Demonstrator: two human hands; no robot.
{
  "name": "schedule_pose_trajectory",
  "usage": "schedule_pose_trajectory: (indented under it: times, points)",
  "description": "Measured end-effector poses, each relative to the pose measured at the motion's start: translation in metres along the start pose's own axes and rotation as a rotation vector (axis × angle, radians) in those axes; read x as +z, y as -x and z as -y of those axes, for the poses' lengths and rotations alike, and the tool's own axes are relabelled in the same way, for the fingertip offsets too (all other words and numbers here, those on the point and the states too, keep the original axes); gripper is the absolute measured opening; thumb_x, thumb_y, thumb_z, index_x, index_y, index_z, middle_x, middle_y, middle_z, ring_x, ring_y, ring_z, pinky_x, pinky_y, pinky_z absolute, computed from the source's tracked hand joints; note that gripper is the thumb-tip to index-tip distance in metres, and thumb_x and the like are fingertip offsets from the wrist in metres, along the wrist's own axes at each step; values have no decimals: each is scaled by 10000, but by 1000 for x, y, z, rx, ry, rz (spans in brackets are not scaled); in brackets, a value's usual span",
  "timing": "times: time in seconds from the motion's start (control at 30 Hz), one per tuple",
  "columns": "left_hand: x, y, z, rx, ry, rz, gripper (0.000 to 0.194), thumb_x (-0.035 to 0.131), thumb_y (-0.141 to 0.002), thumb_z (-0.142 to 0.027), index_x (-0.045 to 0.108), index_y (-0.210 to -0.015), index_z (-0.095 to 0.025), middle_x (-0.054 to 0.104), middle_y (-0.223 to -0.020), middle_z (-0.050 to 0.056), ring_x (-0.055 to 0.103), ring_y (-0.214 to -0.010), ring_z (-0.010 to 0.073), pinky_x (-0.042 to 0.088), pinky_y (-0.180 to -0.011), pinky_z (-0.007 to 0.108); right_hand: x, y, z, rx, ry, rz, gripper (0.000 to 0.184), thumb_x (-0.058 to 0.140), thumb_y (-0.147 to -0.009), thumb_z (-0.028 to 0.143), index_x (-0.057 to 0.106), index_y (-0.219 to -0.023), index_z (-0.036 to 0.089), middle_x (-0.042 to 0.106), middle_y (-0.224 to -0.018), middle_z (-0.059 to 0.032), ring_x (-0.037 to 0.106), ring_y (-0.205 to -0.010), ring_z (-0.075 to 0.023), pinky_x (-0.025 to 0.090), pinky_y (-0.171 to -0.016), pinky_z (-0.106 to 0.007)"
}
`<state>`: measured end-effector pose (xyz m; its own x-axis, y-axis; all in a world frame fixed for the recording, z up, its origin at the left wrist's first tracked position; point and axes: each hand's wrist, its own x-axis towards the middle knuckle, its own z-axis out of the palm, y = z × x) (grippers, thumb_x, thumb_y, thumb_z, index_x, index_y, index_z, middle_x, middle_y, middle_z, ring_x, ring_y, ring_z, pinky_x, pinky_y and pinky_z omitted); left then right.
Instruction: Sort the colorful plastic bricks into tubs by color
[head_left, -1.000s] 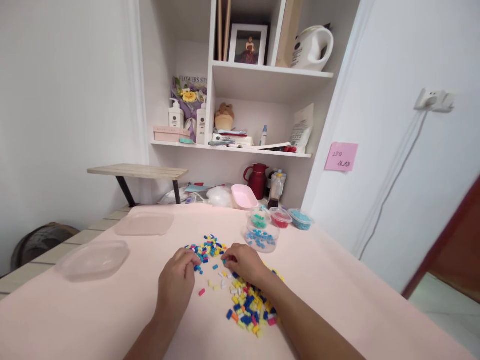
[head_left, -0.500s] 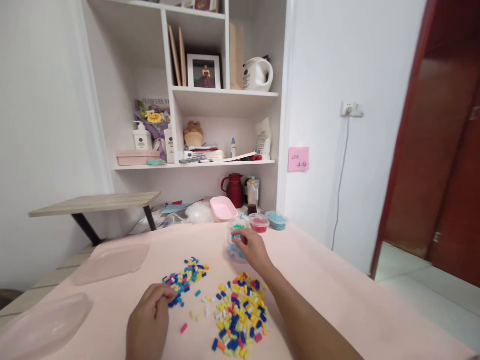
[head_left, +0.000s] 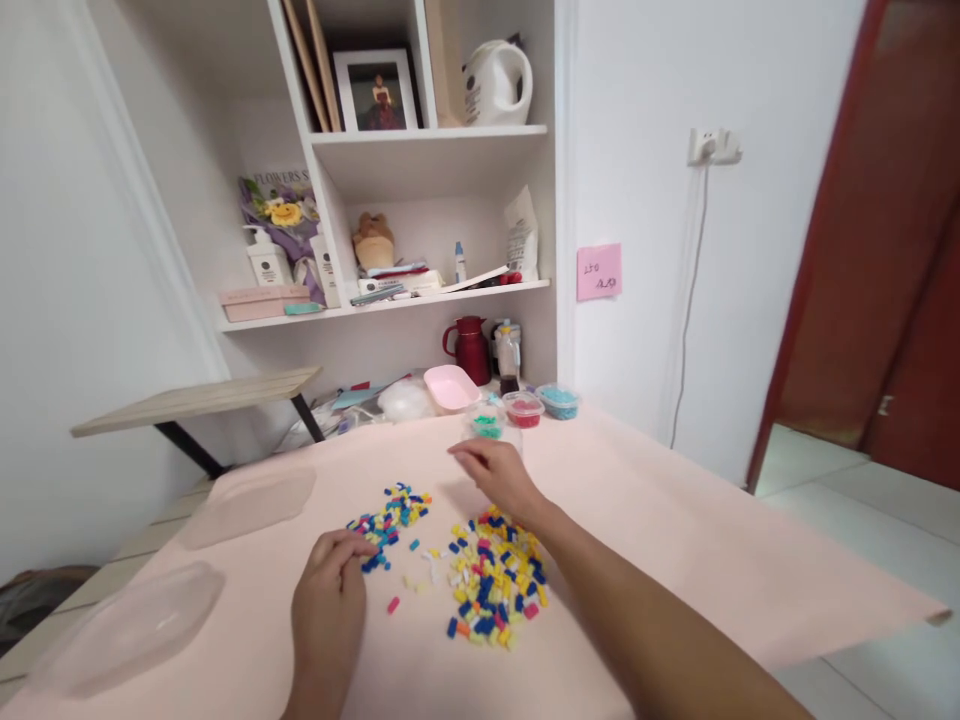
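My left hand [head_left: 330, 580] is closed, its curled fingertips at the near edge of a smaller pile of small coloured blocks [head_left: 405, 507], mostly blue, yellow and teal. Whether a block is between those fingers cannot be made out. My right hand [head_left: 496, 474] hovers over the table beyond a larger pile of small blocks [head_left: 499, 585], mostly yellow and dark blue. Its fingers are pressed together and point left; anything in them is hidden. Just behind it stands a clear tub with green pieces [head_left: 487, 426], partly covered by the hand. A few loose blocks lie between the piles.
Tubs of red pieces [head_left: 523, 408] and blue pieces [head_left: 557, 401] stand at the table's back edge, near a pink tray [head_left: 451, 388] and a red jug [head_left: 471, 350]. Clear lids [head_left: 139, 625] lie on the left of the pink cloth [head_left: 645, 520]. Shelves rise behind.
My right hand has moved away from the clear tubs, toward me and slightly left. My left hand stays at the smaller pile. The camera view has tilted down.
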<state>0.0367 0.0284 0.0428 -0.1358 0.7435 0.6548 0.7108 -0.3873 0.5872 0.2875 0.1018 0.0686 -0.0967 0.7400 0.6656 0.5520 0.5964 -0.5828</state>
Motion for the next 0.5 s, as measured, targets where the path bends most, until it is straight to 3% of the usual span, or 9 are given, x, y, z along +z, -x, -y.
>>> schedule_pose_trajectory:
  times: [0.1,0.17,0.37,0.5]
  points:
    - [1,0,-1,-21,-2,1,274,444,-765,-197,689,-649,-238,675,-880,28,651,-871,183,509,-801,293,21,11,16,-123,87,265,214,536,-896,232,737,-969,241,718,-947,-31,643,-884,-159,444,-805,-240]
    - [0,1,-2,-41,2,-10,279,437,-760,-174,685,-650,-235,673,-873,26,652,-858,176,509,-781,283,33,17,22,-149,158,374,222,544,-883,211,737,-984,254,706,-944,-28,640,-872,-154,432,-772,-227]
    - [0,1,-4,-50,18,-41,280,423,-748,-144,666,-640,-230,665,-867,22,650,-855,169,503,-762,268,43,23,26,-159,284,567,249,586,-843,212,729,-1009,330,684,-932,0,627,-874,-161,402,-716,-225]
    - [-1,2,-3,-60,24,-43,289,410,-755,-147,660,-637,-228,663,-862,25,647,-843,168,501,-750,266,43,23,25,-115,302,597,238,622,-832,233,731,-1005,354,686,-940,11,628,-875,-163,401,-711,-229]
